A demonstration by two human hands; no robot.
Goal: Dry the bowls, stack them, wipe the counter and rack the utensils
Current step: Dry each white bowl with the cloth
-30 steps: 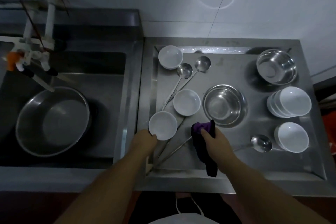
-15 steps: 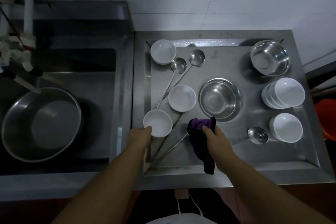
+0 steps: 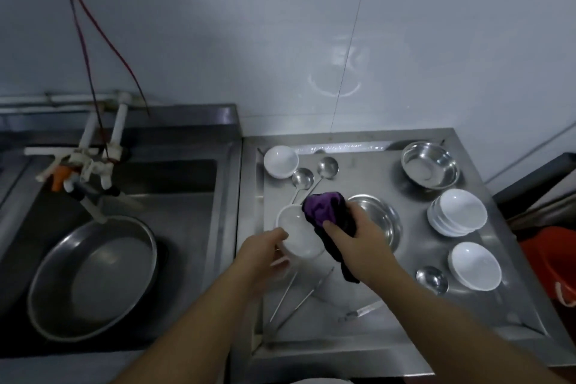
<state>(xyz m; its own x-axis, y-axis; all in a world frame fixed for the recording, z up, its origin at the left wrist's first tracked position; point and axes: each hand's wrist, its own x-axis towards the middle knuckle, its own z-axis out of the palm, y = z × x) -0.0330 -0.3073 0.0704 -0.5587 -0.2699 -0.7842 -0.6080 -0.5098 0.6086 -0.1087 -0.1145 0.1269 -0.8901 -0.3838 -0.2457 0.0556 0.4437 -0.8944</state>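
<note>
1. Desk (image 3: pixel 486 315): a steel drainboard with raised edges, set to the right of the sink (image 3: pixel 174 196). It carries all the wet ware, so runoff stays contained.
2. Large basin (image 3: pixel 90 274): sits in the sink under the taps, well apart from the work.
3. Steel bowls: one (image 3: pixel 430 164) stands at the far right corner; another (image 3: pixel 380 218) lies partly hidden behind the right hand.
4. White bowl stack (image 3: pixel 458 212): nested at the right edge, with a single white bowl (image 3: pixel 475 265) just in front of it. Judged to be the dried pile, kept clear of the wet side.
5. Held bowl (image 3: pixel 300 234): raised above the desk at its left side, mouth tilted toward the person so the inside is open to the cloth.
6. Left hand (image 3: pixel 265 254): its grip is closed on the near rim of the held bowl, steadying it.
7. Right hand (image 3: pixel 352 235): its grip is closed around the purple cloth (image 3: pixel 324 207), pressing the bunched end against the bowl's right rim. The loose tail hangs below the wrist.
8. Remaining white bowl (image 3: pixel 280 161): waits at the far left corner, apparently undried.
9. Ladles: two (image 3: pixel 303 179) (image 3: pixel 327 167) lie beside that bowl, one (image 3: pixel 431 279) at the right; none racked yet.
</note>
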